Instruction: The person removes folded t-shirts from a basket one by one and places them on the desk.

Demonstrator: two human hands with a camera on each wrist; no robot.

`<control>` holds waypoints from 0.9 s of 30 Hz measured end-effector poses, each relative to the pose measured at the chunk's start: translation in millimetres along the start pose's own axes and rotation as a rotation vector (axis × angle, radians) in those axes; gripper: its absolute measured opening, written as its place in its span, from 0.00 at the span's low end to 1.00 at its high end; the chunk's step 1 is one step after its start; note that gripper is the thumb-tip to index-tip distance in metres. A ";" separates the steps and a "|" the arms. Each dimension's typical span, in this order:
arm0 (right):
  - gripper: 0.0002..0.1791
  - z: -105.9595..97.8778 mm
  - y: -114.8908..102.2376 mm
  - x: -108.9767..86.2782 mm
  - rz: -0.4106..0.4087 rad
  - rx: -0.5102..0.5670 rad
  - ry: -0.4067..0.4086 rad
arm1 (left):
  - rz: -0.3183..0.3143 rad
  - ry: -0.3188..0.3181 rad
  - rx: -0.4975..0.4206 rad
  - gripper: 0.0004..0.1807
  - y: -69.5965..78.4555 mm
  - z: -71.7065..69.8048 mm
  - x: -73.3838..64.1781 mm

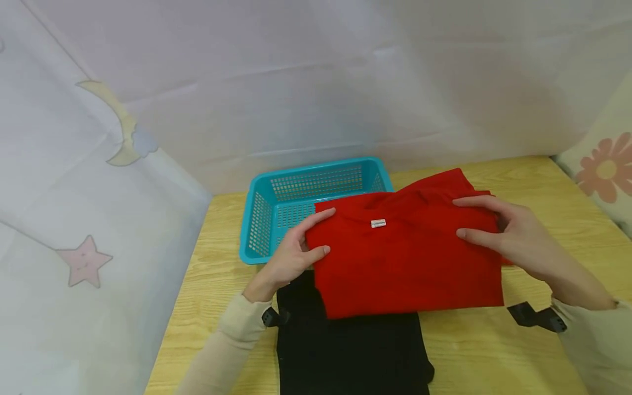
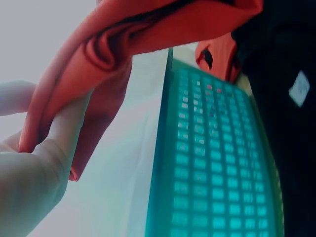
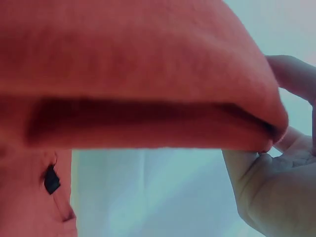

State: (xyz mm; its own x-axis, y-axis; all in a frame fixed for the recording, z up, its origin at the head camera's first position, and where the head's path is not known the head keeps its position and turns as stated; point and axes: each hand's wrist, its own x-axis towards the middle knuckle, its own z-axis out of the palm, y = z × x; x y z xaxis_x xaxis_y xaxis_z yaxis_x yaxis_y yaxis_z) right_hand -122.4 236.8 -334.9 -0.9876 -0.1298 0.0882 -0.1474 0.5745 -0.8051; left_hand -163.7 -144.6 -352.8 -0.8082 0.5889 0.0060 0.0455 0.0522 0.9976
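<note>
A folded red shirt (image 1: 410,263) with a small white neck label hangs between my two hands, above a folded black garment (image 1: 355,351). My left hand (image 1: 288,255) pinches its left edge, thumb on the near face; in the left wrist view the folded red cloth (image 2: 103,64) passes between thumb and fingers. At the other edge my right hand (image 1: 518,236) grips the shirt the same way, and the right wrist view shows the layered fold (image 3: 148,123). The shirt hides part of the black garment.
A turquoise plastic basket (image 1: 252,225) stands at the back of the wooden table (image 1: 207,285), its right side partly covered by the shirt. More red cloth (image 3: 34,197) lies beyond the held shirt. A printed pale sheet (image 1: 296,99) hangs behind the table.
</note>
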 end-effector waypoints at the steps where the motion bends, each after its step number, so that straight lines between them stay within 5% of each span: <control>1: 0.26 -1.0 0.7 -1.4 0.016 -0.008 0.010 | 0.000 -0.008 -0.016 0.35 -0.4 1.9 0.7; 6: 0.22 -7.2 7.2 -10.7 0.080 -0.047 0.049 | 0.007 -0.053 -0.066 0.35 -2.9 12.3 5.3; 15: 0.15 -19.2 26.2 -22.6 0.069 -0.087 0.058 | 0.039 -0.121 -0.092 0.35 -9.3 30.9 12.0; 27: 0.13 -40.1 47.7 -40.2 0.095 -0.167 0.021 | -0.011 -0.217 -0.234 0.33 -20.2 56.6 16.3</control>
State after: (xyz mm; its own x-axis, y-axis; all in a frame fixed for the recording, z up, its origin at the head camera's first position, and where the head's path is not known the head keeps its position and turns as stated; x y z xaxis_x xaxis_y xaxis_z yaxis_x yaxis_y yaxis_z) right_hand -91.9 301.8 -353.3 -0.9982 -0.0525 0.0299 -0.0584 0.7096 -0.7022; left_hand -144.5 -90.4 -376.8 -0.6629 0.7487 0.0057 -0.1192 -0.1130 0.9864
